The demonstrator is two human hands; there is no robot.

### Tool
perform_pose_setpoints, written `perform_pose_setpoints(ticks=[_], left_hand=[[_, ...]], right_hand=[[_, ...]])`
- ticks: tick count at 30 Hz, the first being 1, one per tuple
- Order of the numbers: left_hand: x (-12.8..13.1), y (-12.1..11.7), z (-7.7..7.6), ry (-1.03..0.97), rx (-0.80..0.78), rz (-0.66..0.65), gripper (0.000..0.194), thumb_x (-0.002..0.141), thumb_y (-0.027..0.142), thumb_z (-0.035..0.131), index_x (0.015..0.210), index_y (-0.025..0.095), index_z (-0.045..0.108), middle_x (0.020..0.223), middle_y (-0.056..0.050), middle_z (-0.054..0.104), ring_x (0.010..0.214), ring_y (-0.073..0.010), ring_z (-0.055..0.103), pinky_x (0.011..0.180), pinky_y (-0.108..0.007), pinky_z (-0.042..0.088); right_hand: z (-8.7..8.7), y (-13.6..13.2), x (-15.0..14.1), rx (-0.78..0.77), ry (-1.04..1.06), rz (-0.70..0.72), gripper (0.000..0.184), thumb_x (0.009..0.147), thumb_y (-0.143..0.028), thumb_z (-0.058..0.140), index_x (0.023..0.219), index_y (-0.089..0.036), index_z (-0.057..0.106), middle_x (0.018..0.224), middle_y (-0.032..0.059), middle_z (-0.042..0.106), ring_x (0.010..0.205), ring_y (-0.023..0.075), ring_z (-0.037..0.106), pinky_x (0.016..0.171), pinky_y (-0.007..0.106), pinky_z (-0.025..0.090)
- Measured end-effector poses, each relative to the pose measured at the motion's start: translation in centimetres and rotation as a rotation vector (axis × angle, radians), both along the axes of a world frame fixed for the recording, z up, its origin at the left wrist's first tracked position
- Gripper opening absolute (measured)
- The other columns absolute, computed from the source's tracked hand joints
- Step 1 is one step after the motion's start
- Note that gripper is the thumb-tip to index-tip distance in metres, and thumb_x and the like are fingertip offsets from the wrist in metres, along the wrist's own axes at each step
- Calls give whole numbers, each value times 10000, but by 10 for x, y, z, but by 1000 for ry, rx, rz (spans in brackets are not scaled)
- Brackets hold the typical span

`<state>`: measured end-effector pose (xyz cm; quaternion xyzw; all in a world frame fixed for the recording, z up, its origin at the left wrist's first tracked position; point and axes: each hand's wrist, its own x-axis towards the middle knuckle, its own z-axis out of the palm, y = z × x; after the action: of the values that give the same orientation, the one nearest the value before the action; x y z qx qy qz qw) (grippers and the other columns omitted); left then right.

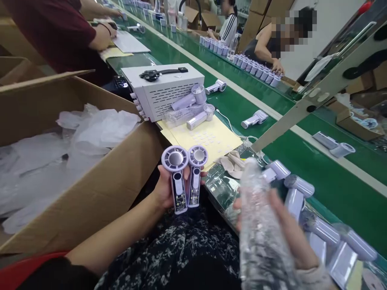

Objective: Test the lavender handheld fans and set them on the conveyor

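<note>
The handheld fans (pixel 179 191) are lilac with silver centres. The belt (pixel 317 173) is green, striped white; the carton (pixel 116 181), brown.

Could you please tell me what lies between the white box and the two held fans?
In the head view, yellow paper lies between the white box and the two fans, bearing another fan and clear plastic.

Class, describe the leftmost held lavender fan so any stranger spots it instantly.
Find the open brown cardboard box. Just right of it, the left hand holds two round-headed lavender fans. Pick the one nearer the box; its head looks wider.
</note>
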<state>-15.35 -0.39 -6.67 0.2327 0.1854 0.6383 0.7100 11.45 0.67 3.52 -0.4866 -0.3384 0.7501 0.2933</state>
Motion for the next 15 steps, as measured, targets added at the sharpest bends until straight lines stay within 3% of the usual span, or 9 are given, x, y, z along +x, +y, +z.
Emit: perform_pose_setpoints(ticks=[2, 4, 9, 13, 15], left_hand=[[4, 10, 6, 0, 19, 21, 681, 607, 812, 767, 698, 144, 670, 1071, -127, 765, 1051, -330, 732, 881, -415, 621], [10, 16, 9, 8, 38, 1, 688, 603, 820, 762, 694, 144, 675, 1055, -128, 768, 1041, -323, 736, 856, -385, 621], [14, 2, -7, 70, 67, -139, 715, 613, 836, 741, 773, 140, 712, 986, -149, 777, 1121, -353, 713, 921, -405, 596], [-4, -21, -33, 108, 12, -232, 729, 628, 851, 708, 774, 137, 699, 1026, -167, 777, 1083, -330, 729, 955, -398, 584], [-14, -26, -37, 131, -13, -266, 724, 646, 844, 696, 782, 133, 701, 1050, -174, 777, 1054, -304, 740, 950, -373, 586]], right_hand=[[-25, -14, -10, -235, 149, 38, 572, 710, -738, 791, 942, -216, 759, 850, 79, 762, 605, 173, 700, 503, 271, 578], [-41, -18, -14, -326, 246, 31, 539, 699, -692, 836, 956, -223, 775, 820, 36, 755, 609, 139, 690, 516, 223, 567], [-54, -18, -3, -298, 289, 1, 543, 696, -769, 769, 995, -316, 801, 769, -19, 733, 545, 127, 641, 491, 243, 561], [-57, -24, -2, -239, 244, 0, 546, 768, -804, 640, 1053, -360, 780, 786, -21, 722, 500, 144, 630, 442, 276, 540], [-56, -25, -7, -270, 245, 70, 552, 741, -805, 657, 1033, -351, 779, 755, -21, 706, 468, 144, 616, 406, 266, 510]])
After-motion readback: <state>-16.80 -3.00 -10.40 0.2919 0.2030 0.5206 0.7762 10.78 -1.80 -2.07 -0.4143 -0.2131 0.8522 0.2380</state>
